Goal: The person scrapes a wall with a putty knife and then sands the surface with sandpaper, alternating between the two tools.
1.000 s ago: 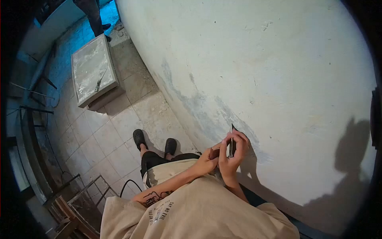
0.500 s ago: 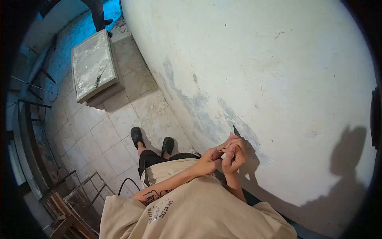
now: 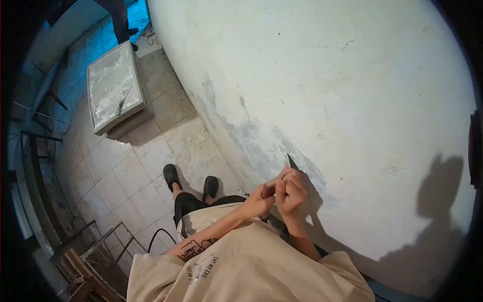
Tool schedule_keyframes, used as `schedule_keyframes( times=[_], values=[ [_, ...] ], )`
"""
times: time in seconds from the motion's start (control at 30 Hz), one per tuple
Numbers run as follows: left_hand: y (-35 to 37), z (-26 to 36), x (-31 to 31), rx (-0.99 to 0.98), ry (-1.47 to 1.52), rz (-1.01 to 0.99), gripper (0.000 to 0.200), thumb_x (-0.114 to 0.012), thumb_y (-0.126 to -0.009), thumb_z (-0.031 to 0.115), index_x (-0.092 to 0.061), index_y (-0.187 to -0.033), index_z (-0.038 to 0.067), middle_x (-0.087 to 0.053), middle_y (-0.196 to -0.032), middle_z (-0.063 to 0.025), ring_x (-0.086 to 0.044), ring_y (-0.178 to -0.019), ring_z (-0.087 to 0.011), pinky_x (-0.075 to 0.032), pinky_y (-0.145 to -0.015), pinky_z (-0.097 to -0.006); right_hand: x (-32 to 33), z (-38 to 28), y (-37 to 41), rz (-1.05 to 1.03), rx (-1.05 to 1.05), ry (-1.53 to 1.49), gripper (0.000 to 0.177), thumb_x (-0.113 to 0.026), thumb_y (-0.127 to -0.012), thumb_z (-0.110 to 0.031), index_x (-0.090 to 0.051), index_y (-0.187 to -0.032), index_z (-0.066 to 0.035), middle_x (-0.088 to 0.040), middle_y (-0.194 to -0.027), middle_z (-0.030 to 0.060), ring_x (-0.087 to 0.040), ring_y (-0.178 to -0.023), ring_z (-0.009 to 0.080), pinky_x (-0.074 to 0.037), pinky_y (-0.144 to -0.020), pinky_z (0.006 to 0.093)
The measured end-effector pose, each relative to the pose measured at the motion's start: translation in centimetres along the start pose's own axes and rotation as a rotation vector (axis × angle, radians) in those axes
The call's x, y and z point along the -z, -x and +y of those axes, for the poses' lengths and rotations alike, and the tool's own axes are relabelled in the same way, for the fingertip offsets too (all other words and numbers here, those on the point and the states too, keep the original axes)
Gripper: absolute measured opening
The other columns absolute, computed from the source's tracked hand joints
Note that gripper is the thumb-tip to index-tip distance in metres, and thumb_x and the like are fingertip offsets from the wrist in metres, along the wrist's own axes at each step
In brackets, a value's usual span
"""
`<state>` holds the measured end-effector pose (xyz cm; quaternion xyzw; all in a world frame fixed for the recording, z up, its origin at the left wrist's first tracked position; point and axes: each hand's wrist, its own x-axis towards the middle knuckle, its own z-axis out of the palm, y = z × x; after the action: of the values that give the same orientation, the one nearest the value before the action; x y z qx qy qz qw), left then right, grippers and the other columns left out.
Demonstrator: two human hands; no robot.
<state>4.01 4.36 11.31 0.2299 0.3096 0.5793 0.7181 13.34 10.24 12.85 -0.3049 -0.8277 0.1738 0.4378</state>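
Observation:
My left hand (image 3: 256, 200) is closed around the brown handle (image 3: 269, 191) of a scraper, with the forearm coming in from the lower left. The scraper's thin blade (image 3: 288, 160) points up, close to the wall, and a dark shadow lies beside it. Right against the left hand, my right hand (image 3: 292, 194) is closed, fingers bent in near the handle. What its fingertips pinch, if anything, I cannot tell. Beyond both hands, the off-white wall (image 3: 352, 116) carries a rough grey patch (image 3: 246, 136).
On the tiled floor (image 3: 128, 173) stands a pale box-like cabinet (image 3: 113, 80) with a metal tool (image 3: 122, 103) on top. Behind it, a person's leg (image 3: 119, 22) shows. Metal frames (image 3: 121, 241) and a wooden piece (image 3: 83, 277) are at lower left.
Both hands have shifted slightly left with the scraper, still held together. The right fingers sit more tightly against the left hand. The whole view has drifted a little.

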Motion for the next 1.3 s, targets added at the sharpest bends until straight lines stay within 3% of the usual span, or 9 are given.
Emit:
schedule_keyframes(
  times=[0.1, 0.33, 0.43, 0.47, 0.63, 0.73, 0.83, 1.1, 1.3],
  values=[
    [0.0, -0.5, 1.2, 0.115, -0.004, -0.004, 0.011, -0.049, -0.077, 0.001, -0.054, -0.087, 0.002, -0.047, -0.067, 0.0055, -0.041, -0.06, -0.0035, -0.031, -0.049, -0.0214, -0.4, -0.4, 0.4, -0.049, -0.036, 0.042, 0.027, -0.062, -0.074, -0.002, -0.043, -0.055, 0.0, -0.041, -0.056, 0.0077, -0.044, -0.054, 0.0229, -0.036, -0.049, 0.0298],
    [-0.3, -2.6, 1.8, 0.102, 0.092, 0.124, 0.029, -0.044, -0.078, 0.002, -0.05, -0.107, 0.003, -0.048, -0.073, 0.0021, -0.042, -0.061, -0.0044, -0.034, -0.049, -0.0203, -1.5, -0.8, -0.1, -0.044, 0.071, 0.044, 0.028, -0.064, -0.071, -0.001, -0.042, -0.054, 0.0, -0.041, -0.056, 0.0079, -0.046, -0.055, 0.0236, -0.039, -0.052, 0.0315],
    [0.3, -0.7, 1.9, 0.135, -0.062, -0.002, 0.02, -0.044, -0.079, 0.002, -0.05, -0.098, 0.003, -0.049, -0.075, 0.0014, -0.042, -0.062, -0.0042, -0.034, -0.05, -0.0202, -0.8, -1.2, 0.4, -0.041, -0.067, 0.023, 0.029, -0.064, -0.071, 0.002, -0.041, -0.053, 0.0, -0.04, -0.055, 0.0087, -0.045, -0.053, 0.0235, -0.039, -0.05, 0.031],
    [-0.1, -2.5, 2.3, 0.147, -0.08, -0.056, 0.038, -0.043, -0.076, 0.0, -0.047, -0.114, 0.003, -0.05, -0.084, 0.0005, -0.041, -0.062, -0.0042, -0.035, -0.051, -0.0199, -0.2, -0.4, 1.0, -0.016, -0.047, -0.015, 0.031, -0.061, -0.074, 0.0, -0.039, -0.052, 0.0, -0.04, -0.054, 0.0086, -0.043, -0.052, 0.0234, -0.038, -0.048, 0.0301],
    [-0.5, -1.1, 0.6, 0.01, -0.045, -0.041, 0.054, -0.049, -0.075, -0.001, -0.039, -0.127, 0.007, -0.049, -0.078, 0.0036, -0.042, -0.062, -0.0045, -0.037, -0.055, -0.0198, 1.0, 0.5, -0.4, -0.066, 0.043, -0.031, 0.029, -0.054, -0.079, 0.003, -0.038, -0.055, 0.003, -0.037, -0.053, 0.0091, -0.04, -0.051, 0.021, -0.039, -0.05, 0.028],
    [-0.5, -0.1, 1.0, 0.02, 0.021, -0.079, 0.073, -0.038, -0.07, -0.01, -0.02, -0.138, 0.009, -0.044, -0.12, -0.0029, -0.042, -0.093, -0.0073, -0.036, -0.08, -0.0181, 0.2, 0.4, -0.7, -0.067, 0.065, -0.017, 0.029, -0.054, -0.079, 0.004, -0.039, -0.054, 0.004, -0.038, -0.053, 0.0091, -0.041, -0.051, 0.0208, -0.044, -0.056, 0.0327],
    [-0.1, -1.0, 1.1, -0.09, -0.005, -0.136, 0.068, -0.037, -0.075, -0.01, -0.021, -0.138, 0.007, -0.042, -0.123, -0.0041, -0.038, -0.107, -0.0089, -0.031, -0.09, -0.0206, 0.1, -0.1, 0.8, -0.056, 0.037, 0.029, 0.031, -0.06, -0.075, 0.001, -0.038, -0.053, 0.001, -0.038, -0.054, 0.0101, -0.046, -0.055, 0.0257, -0.044, -0.055, 0.0317],
    [0.1, -1.5, 2.0, 0.029, -0.068, -0.116, 0.055, -0.042, -0.079, -0.006, -0.033, -0.132, 0.004, -0.051, -0.098, 0.0006, -0.044, -0.078, -0.0057, -0.038, -0.066, -0.0174, -0.2, -0.7, 0.0, -0.067, 0.037, 0.039, 0.029, -0.062, -0.073, 0.001, -0.04, -0.053, 0.0, -0.039, -0.056, 0.0081, -0.044, -0.056, 0.0241, -0.041, -0.052, 0.0317],
    [-0.2, 0.0, 1.3, 0.037, 0.004, -0.071, 0.062, -0.043, -0.076, -0.005, -0.028, -0.135, 0.007, -0.048, -0.095, 0.0032, -0.041, -0.077, -0.005, -0.035, -0.064, -0.0165, -0.4, 0.5, 0.3, -0.066, 0.092, 0.031, 0.03, -0.061, -0.075, -0.002, -0.041, -0.054, 0.0, -0.039, -0.058, 0.0081, -0.044, -0.057, 0.0246, -0.039, -0.052, 0.0324]
  ],
)
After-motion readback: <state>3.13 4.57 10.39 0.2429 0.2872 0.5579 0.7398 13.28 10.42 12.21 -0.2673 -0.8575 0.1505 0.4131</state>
